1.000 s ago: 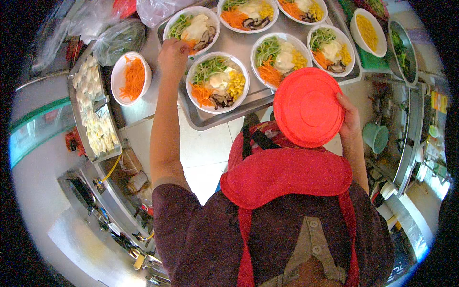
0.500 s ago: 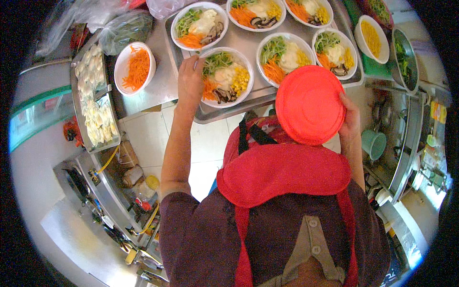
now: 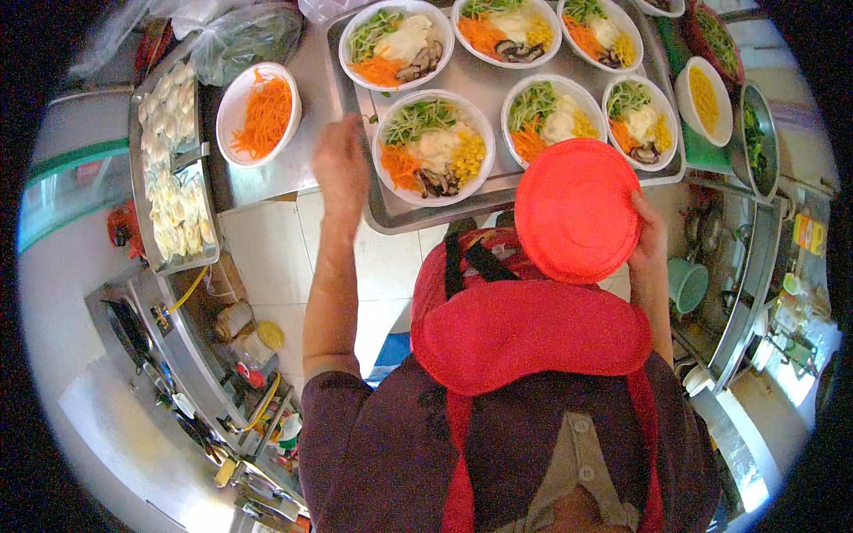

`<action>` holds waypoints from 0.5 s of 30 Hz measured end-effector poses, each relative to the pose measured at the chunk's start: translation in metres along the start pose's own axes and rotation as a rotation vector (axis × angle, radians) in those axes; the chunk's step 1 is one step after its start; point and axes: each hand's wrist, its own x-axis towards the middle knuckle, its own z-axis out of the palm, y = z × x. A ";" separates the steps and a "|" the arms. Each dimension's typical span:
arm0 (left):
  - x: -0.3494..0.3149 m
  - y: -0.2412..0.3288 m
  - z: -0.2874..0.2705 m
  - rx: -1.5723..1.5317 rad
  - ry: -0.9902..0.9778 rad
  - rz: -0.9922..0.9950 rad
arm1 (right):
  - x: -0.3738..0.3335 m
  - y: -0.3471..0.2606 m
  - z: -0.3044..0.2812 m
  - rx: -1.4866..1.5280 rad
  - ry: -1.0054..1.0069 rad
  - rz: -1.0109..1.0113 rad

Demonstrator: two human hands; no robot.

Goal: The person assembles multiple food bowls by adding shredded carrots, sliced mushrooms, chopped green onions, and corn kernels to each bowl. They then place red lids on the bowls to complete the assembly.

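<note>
My right hand (image 3: 650, 233) grips the right rim of a bright red round dish (image 3: 578, 210), raised in front of my chest; whether it is a lid or a shallow bowl I cannot tell. My left hand (image 3: 340, 169) hovers by the left edge of the metal tray (image 3: 378, 211), fingers drawn together, and what is in them, if anything, is hidden. Just right of it, apart from it, sits a white bowl (image 3: 434, 148) of sprouts, carrot shreds, corn, mushrooms and a pale creamy topping. A bit of green lies on the tray near my fingertips.
Several similar filled bowls, including one at the far left (image 3: 396, 44), share the tray. Left stand a bowl of carrot shreds (image 3: 259, 115) and a metal pan of halved eggs (image 3: 173, 209). To the right are a bowl of corn (image 3: 704, 102) and a basin of greens (image 3: 755, 133).
My left hand has come off the nearest bowl's rim, moving left and slightly nearer. The red dish remains in my right hand. The whole view has shifted slightly.
</note>
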 end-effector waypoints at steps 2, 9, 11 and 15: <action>0.017 -0.016 -0.007 0.152 0.050 0.094 | 0.002 0.001 -0.001 0.020 -0.027 0.023; 0.043 -0.025 0.018 0.524 -0.172 0.391 | 0.005 0.004 0.003 -0.006 -0.051 0.029; 0.045 -0.031 0.030 0.589 -0.203 0.408 | 0.004 0.004 0.005 0.000 -0.041 0.028; 0.049 -0.037 0.035 0.666 -0.216 0.483 | 0.009 0.007 0.003 0.023 -0.051 0.009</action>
